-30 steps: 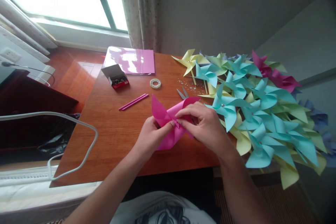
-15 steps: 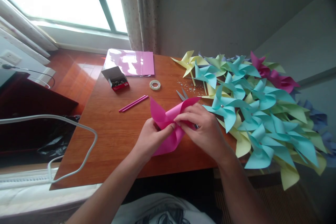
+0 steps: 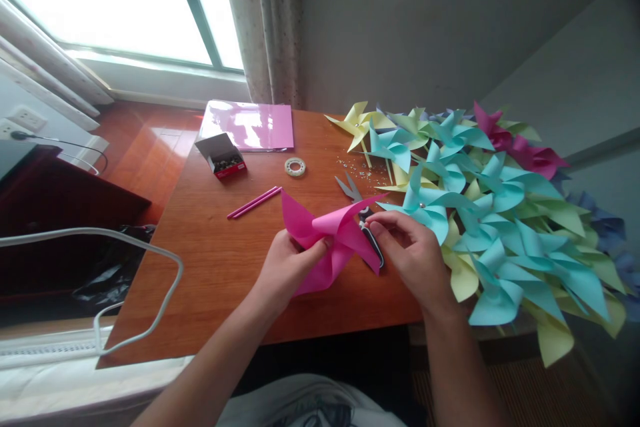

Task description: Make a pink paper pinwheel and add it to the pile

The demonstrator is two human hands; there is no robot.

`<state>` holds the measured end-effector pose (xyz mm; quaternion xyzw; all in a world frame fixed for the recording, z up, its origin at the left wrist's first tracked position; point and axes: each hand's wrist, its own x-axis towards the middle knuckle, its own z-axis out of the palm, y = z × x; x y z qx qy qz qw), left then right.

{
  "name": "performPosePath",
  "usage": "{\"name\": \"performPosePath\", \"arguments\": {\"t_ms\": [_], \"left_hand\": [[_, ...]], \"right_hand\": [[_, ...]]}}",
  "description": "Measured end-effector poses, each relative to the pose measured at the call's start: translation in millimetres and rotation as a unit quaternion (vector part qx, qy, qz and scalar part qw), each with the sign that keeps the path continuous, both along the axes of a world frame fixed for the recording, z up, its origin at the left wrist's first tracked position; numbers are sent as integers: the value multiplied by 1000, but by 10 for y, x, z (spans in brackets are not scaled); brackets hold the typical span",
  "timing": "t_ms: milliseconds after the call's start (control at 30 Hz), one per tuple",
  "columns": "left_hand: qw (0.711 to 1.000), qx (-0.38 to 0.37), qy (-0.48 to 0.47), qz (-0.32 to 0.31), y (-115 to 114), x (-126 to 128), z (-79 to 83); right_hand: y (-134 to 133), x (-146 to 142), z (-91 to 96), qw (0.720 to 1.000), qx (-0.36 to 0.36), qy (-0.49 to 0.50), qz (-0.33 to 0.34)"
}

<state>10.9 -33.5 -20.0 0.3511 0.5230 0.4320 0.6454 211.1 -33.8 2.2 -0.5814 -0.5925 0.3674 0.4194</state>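
My left hand (image 3: 289,265) is closed on a pink paper pinwheel (image 3: 327,225), its thumb pressed at the centre where the folded blades meet. To the right, my right hand (image 3: 407,250) is apart from the pinwheel, thumb and forefinger pinched together. A tiny pale thing seems to show at those fingertips, too small to name. Scissors (image 3: 373,240) with black-and-white handles lie on the table between the pinwheel and my right hand, blades parted and partly covered by a pink blade.
Beyond my hands lie two pink sticks (image 3: 255,203), a tape roll (image 3: 295,167), an opened small box (image 3: 221,157) of metal pieces and a pack of pink paper (image 3: 273,127). Many finished pinwheels (image 3: 495,233) crowd the right side. A white cable (image 3: 175,280) crosses the table's left corner.
My right hand has let go of the pinwheel's centre and moved right, pinched. More of the scissors and a right-hand blade now show. My left hand keeps its hold.
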Motion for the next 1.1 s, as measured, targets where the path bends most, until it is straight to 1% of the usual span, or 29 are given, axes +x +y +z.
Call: {"name": "performPosePath", "arguments": {"t_ms": [100,233,300,367,433,500,700,900,1000,1100], "left_hand": [[1000,1,-9,-2,2,5,9],[1000,1,-26,-13,-4,-2,16],[998,-19,-51,-20,-10,-12,26],[994,-48,-87,-40,-16,-22,41],[988,-71,-117,-65,-19,-31,55],[984,-82,-135,-80,-19,-38,60],[977,-96,-167,-94,-21,-53,24],[968,-93,-205,-112,-15,-47,18],[964,-99,-218,-113,-10,-41,34],[961,-112,-226,-112,-11,-46,47]], "right_hand": [[11,-12,-40,998,-34,54,8],[93,-18,-60,984,-109,127,55],[137,-21,-72,971,-158,161,84],[159,-38,-81,949,-201,210,121],[158,-74,-86,930,-219,252,155],[144,-118,-91,924,-211,271,168],[117,-181,-152,940,-158,264,148],[105,-157,-229,950,-118,242,159],[90,-153,-243,952,-121,231,160],[65,-159,-261,950,-148,232,148]]}}
